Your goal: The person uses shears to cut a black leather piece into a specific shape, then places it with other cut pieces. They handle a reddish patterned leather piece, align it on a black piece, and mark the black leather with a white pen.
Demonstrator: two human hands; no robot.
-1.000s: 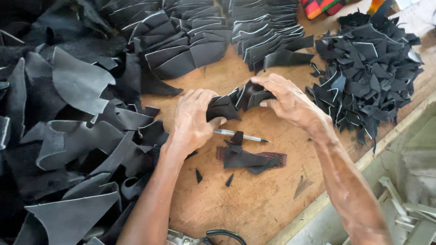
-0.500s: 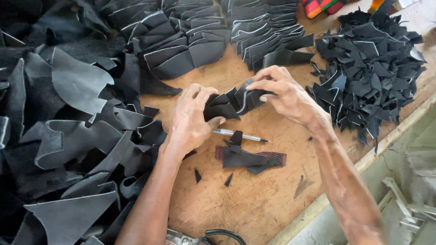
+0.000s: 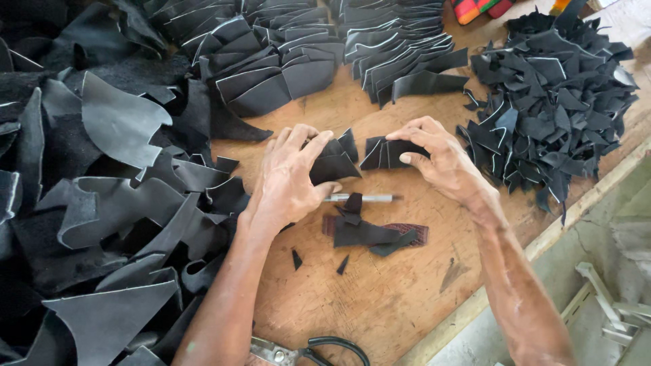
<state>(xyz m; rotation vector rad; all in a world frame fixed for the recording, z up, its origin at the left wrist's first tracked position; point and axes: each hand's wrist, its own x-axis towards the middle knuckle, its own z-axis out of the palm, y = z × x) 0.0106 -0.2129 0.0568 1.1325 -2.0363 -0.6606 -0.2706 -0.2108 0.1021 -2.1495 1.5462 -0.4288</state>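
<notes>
A: Head view. What's different from a moment ago?

B: The two hands have drawn apart. Before, they gripped one bunch of black leather pieces together over the middle of the surface (image 3: 380, 305). Now the bunch is split: the left hand (image 3: 288, 183) is closed on a left stack (image 3: 333, 161), and the right hand (image 3: 441, 159) is closed on a right stack (image 3: 385, 153), thumb pressed against its near side.

A: Touching?

B: No, a narrow gap shows between the two stacks. Both are held just above the wood, in front of the fanned rows (image 3: 291, 61).

A: So what does it mean?

B: I'd judge the bundle has just been divided, so the sorting of cut pieces is in mid-step, with nothing set down yet.

A: Around them?

B: A thin metal tool (image 3: 369, 198) lies just below the left stack, with dark offcuts (image 3: 366, 234) beside it. A loose heap (image 3: 556, 95) sits right of the right hand, big sheets (image 3: 102, 203) to the left, and scissors (image 3: 305, 352) at the near edge.
</notes>
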